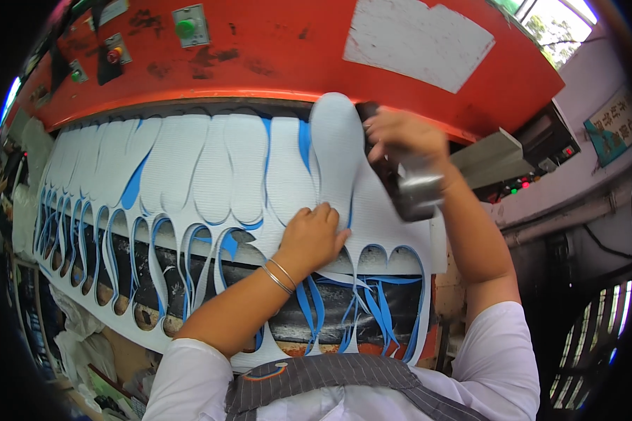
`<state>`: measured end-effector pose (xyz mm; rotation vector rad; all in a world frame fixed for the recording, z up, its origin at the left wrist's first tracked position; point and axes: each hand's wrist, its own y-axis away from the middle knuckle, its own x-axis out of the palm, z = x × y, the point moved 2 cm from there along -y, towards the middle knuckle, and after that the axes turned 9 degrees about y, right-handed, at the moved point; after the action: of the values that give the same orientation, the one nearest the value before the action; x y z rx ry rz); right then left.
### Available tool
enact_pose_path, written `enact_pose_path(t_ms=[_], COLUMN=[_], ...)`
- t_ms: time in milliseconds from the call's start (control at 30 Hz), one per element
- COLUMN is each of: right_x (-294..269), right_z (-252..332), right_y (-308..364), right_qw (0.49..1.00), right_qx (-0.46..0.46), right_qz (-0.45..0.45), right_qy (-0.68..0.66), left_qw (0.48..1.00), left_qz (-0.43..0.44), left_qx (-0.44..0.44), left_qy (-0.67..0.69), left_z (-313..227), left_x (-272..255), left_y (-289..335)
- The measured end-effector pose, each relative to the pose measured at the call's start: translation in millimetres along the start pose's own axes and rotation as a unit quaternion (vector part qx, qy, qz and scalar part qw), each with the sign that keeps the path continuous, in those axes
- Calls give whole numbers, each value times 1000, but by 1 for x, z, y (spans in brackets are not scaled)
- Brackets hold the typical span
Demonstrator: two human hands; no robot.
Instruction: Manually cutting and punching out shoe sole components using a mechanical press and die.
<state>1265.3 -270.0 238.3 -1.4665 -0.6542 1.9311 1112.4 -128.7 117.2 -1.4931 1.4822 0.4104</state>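
A wide white foam sheet (189, 175) with a blue underside lies on the press bed, cut into a row of sole shapes. My left hand (314, 235) presses down on it with curled fingers, gripping the heel end of a white sole piece (336, 144) that stands out above the row. Two thin bangles circle that wrist. Just right of the sole, under the press head, my right hand (404, 137) grips a dark metal cutting die (407, 189) with a shiny band.
The orange press head (295, 49) overhangs the sheet, with a green button (186, 28) and a red button (114, 53) on its front. Blue-and-white offcut strips (361, 309) hang over the bed's front edge. A barred window (590, 337) is at right, and bags lie lower left.
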Motion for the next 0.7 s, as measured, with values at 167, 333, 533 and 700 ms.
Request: enact_pose_path(t_ms=[167, 333, 533, 700], right_x=[-53, 9, 45, 58], right_z=[11, -36, -85, -81], right_y=[7, 84, 64, 87], right_qw=[923, 808, 713, 767], right_qx=[347, 500, 605, 579], right_qz=[-164, 201, 305, 124], right_qy=[10, 237, 182, 248], left_qw=[950, 985, 986, 989], left_qz=[267, 114, 77, 82], left_qx=[-139, 63, -54, -43], left_qy=[-88, -115, -137, -114], left_z=[1, 56, 88, 71], left_x=[-20, 24, 38, 39], left_y=[-63, -108, -118, -92])
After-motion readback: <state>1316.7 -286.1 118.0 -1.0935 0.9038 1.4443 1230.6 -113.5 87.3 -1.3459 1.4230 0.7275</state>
